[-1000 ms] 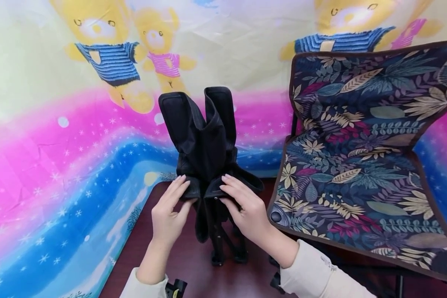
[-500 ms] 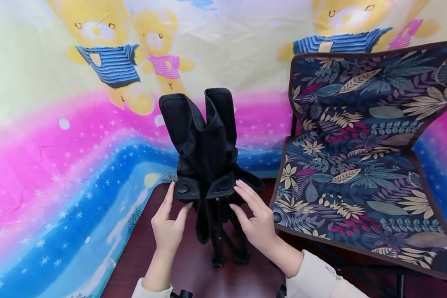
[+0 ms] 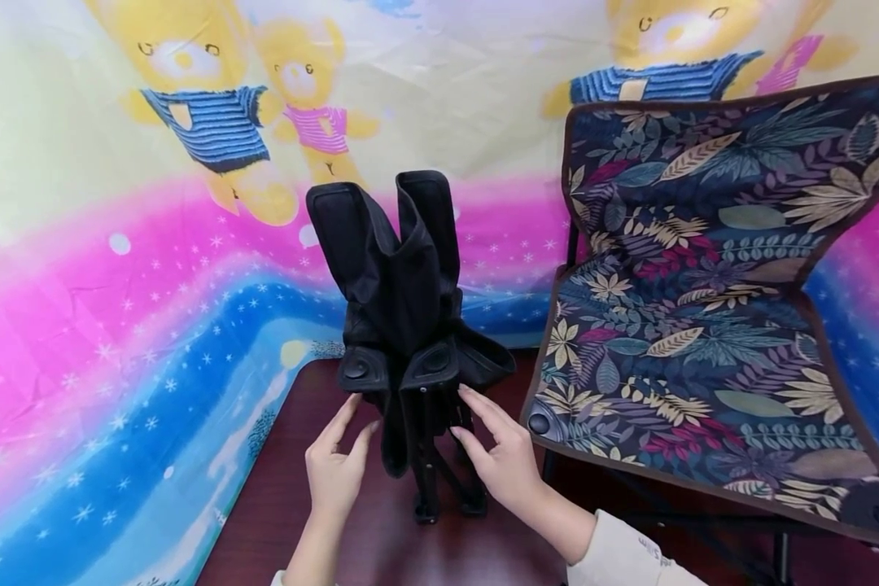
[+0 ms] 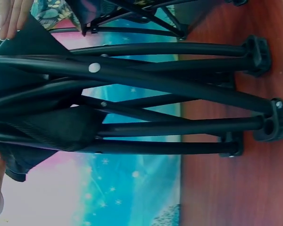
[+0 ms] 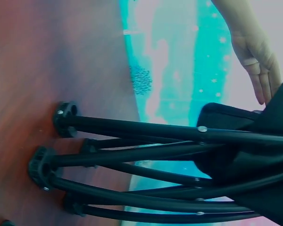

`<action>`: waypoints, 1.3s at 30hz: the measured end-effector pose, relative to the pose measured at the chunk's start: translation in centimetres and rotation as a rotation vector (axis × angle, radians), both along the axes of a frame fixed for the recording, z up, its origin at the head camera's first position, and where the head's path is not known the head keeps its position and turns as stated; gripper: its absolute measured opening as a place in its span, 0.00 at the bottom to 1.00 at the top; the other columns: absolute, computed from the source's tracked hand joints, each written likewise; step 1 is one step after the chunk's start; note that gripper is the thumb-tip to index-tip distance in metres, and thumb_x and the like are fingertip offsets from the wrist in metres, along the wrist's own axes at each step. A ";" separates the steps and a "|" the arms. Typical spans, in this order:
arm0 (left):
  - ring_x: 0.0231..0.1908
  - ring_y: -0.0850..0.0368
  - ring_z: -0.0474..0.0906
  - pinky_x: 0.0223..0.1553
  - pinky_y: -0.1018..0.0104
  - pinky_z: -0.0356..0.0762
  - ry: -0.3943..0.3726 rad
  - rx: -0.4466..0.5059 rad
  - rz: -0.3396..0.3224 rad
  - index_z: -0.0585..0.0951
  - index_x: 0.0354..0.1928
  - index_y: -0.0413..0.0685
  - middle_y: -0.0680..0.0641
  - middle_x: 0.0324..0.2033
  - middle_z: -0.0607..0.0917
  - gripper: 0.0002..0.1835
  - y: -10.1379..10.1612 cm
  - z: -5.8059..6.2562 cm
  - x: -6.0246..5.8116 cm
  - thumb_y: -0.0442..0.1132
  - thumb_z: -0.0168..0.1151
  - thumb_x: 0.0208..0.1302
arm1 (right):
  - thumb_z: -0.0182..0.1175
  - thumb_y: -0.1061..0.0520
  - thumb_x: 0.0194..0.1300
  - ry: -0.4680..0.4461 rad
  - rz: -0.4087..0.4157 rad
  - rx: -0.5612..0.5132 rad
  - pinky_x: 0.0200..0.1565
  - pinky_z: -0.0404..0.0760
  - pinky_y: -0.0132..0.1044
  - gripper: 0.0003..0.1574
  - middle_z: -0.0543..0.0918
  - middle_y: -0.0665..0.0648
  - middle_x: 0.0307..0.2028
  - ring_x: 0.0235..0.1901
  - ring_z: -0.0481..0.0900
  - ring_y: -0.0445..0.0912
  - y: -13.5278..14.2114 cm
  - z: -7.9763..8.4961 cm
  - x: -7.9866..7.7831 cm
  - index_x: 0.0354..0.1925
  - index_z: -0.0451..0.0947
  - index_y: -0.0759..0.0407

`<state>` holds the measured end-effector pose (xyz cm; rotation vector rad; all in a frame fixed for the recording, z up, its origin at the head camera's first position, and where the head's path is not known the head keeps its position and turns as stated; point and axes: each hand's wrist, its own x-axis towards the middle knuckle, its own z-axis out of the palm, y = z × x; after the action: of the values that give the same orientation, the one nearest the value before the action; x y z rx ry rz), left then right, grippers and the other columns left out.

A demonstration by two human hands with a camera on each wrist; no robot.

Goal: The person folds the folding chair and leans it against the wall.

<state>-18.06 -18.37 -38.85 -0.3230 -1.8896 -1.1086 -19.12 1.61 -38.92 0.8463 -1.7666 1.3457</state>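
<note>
A folded black camping chair (image 3: 417, 309) stands upright, its black fabric bunched above crossed tubular legs (image 4: 174, 89). Two front fabric corners carry round buttons. My left hand (image 3: 337, 464) is beside the chair, fingertips just below its left front corner, thumb and fingers spread apart. On the other side, my right hand (image 3: 504, 456) has its fingertips close under the right corner, also with a gap between thumb and fingers. Neither hand grips anything. In the right wrist view the left hand (image 5: 259, 61) shows extended fingers beside the fabric.
The chair's plastic feet (image 5: 42, 167) rest on a dark red wooden tabletop (image 3: 278, 488). At right stands an unfolded chair with leaf-patterned fabric (image 3: 703, 325), close to my right arm. A printed bear backdrop (image 3: 212, 268) hangs behind.
Both hands have let go of the front fabric corners, moved apart and then lowered beside the legs. The button corners are uncovered now. The folded chair stays in place.
</note>
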 end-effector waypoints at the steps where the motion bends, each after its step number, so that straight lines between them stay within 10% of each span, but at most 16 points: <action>1: 0.46 0.59 0.73 0.45 0.78 0.67 -0.003 0.002 -0.009 0.77 0.44 0.33 0.38 0.41 0.79 0.23 0.0 -0.2 0.0 0.21 0.65 0.39 | 0.62 0.73 0.42 -0.007 0.001 0.006 0.50 0.67 0.28 0.32 0.74 0.65 0.47 0.48 0.72 0.49 0.0 -0.2 0.0 0.50 0.70 0.68; 13: 0.46 0.53 0.73 0.45 0.68 0.69 0.013 0.091 -0.136 0.76 0.50 0.46 0.48 0.44 0.78 0.19 -0.8 -5.2 -1.0 0.38 0.60 0.54 | 0.63 0.70 0.44 -0.093 0.000 0.076 0.48 0.66 0.23 0.29 0.76 0.63 0.45 0.46 0.74 0.48 0.2 -2.5 0.2 0.49 0.71 0.69; 18: 0.46 0.53 0.73 0.44 0.71 0.70 -0.062 0.099 -0.097 0.76 0.48 0.41 0.43 0.43 0.79 0.20 -0.3 -5.2 -0.3 0.32 0.62 0.49 | 0.64 0.70 0.42 -0.114 -0.016 0.089 0.47 0.68 0.25 0.29 0.76 0.63 0.45 0.45 0.74 0.48 0.3 -3.0 0.2 0.48 0.72 0.69; 25: 0.43 0.53 0.74 0.42 0.83 0.67 -0.204 0.052 0.024 0.77 0.42 0.31 0.39 0.39 0.80 0.19 1.7 -2.1 2.1 0.22 0.63 0.43 | 0.65 0.71 0.42 -0.169 -0.041 0.086 0.45 0.71 0.28 0.29 0.77 0.60 0.45 0.44 0.75 0.48 0.5 -4.0 0.2 0.47 0.73 0.68; 39: 0.40 0.61 0.75 0.39 0.79 0.71 -0.328 0.132 -0.023 0.76 0.45 0.32 0.41 0.39 0.80 0.19 0.8 -7.4 0.8 0.25 0.62 0.46 | 0.65 0.70 0.41 -0.302 -0.076 0.087 0.41 0.75 0.38 0.27 0.79 0.57 0.42 0.43 0.75 0.47 0.6 -6.2 -0.3 0.45 0.75 0.67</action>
<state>-17.21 -17.56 -46.23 -0.0918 -2.0864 -1.3601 -19.43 2.24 -45.16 0.6388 -2.0799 1.4119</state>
